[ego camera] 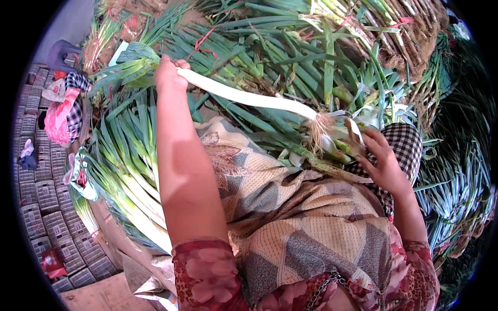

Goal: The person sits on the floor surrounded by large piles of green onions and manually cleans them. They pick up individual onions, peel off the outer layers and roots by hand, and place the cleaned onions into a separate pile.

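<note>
My left hand (170, 74) is closed around the upper shank of a long white Welsh onion stalk (249, 97), just below its green leaves. The stalk slopes down to the right, its root tuft hanging at the lower end. To the right of the roots, my right hand (379, 157) has its fingers spread; a pale peeled strip (356, 130) is by the blurred fingertips, and whether they grip it cannot be told. Stripped leaves (327, 167) lie below the roots, on the patterned apron (272, 194) over my lap. White-shanked onions (140, 186) lie at my left.
Unpeeled green onions (272, 50) heap in front, with tied bundles (404, 35) at the upper right. More onions (455, 182) lie along the right. At the left are rows of stacked packs (58, 229), a pink plastic bag (62, 120) and checked cloth.
</note>
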`<act>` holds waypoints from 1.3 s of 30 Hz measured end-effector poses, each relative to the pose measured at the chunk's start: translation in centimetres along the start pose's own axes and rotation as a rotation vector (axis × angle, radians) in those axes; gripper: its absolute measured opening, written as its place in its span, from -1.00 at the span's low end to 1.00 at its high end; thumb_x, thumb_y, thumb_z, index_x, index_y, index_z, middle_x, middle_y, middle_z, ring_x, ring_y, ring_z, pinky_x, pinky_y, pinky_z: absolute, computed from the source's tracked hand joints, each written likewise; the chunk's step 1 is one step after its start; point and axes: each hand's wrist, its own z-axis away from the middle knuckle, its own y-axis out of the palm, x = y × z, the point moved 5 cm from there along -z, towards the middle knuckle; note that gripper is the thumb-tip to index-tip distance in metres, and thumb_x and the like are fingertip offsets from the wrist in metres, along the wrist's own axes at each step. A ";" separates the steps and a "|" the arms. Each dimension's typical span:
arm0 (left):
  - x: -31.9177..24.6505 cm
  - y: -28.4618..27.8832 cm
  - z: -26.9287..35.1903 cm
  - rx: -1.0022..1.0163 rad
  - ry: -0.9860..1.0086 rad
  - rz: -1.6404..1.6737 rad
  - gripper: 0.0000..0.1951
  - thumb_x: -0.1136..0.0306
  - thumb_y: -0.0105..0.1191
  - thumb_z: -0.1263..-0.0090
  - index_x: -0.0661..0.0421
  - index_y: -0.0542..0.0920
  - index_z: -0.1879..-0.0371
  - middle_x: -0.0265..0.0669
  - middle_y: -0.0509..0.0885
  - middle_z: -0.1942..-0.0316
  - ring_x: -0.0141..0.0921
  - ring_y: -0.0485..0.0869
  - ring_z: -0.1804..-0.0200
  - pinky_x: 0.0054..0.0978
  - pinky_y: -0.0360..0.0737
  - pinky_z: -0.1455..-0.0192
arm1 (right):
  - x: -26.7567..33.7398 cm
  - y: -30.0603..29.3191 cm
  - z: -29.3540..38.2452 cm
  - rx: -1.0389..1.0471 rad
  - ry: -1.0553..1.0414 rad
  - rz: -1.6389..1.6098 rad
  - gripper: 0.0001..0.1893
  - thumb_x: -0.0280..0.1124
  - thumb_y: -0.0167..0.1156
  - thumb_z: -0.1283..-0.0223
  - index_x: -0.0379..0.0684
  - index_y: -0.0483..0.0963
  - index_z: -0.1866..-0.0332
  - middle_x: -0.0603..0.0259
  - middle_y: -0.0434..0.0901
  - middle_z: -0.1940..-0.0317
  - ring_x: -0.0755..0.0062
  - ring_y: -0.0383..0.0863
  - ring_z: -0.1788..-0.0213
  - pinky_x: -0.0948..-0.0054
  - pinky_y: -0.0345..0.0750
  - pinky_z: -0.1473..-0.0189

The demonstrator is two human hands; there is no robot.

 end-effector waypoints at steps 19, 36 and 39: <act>2.1 7.6 7.5 0.172 0.102 -0.105 -0.74 0.27 -0.10 -0.35 0.16 0.22 0.48 -0.33 0.27 0.60 -0.48 0.27 0.65 -0.48 0.27 0.63 | 1.4 7.4 -7.5 0.234 0.064 0.025 -0.74 -0.45 0.00 -0.11 -0.28 0.36 0.08 -0.10 0.49 0.49 -0.04 0.51 0.41 0.18 0.44 0.35; 3.2 8.7 8.0 0.306 0.021 -0.096 -0.76 0.24 -0.12 -0.37 0.08 0.24 0.47 -0.42 0.24 0.59 -0.54 0.18 0.65 -0.59 0.14 0.65 | -2.6 8.6 -5.9 0.152 0.312 -0.315 -0.79 -0.38 -0.01 -0.14 -0.25 0.47 0.22 0.02 0.51 0.56 0.23 0.50 0.54 0.35 0.45 0.41; 3.3 9.2 7.5 0.374 -0.071 -0.004 -0.75 0.21 -0.12 -0.37 0.05 0.25 0.49 -0.44 0.24 0.61 -0.56 0.18 0.67 -0.63 0.14 0.68 | -6.5 8.4 -5.0 0.052 0.685 -0.665 -0.71 -0.34 -0.04 -0.23 -0.37 0.43 0.12 0.17 0.55 0.38 0.51 0.47 0.41 0.52 0.43 0.30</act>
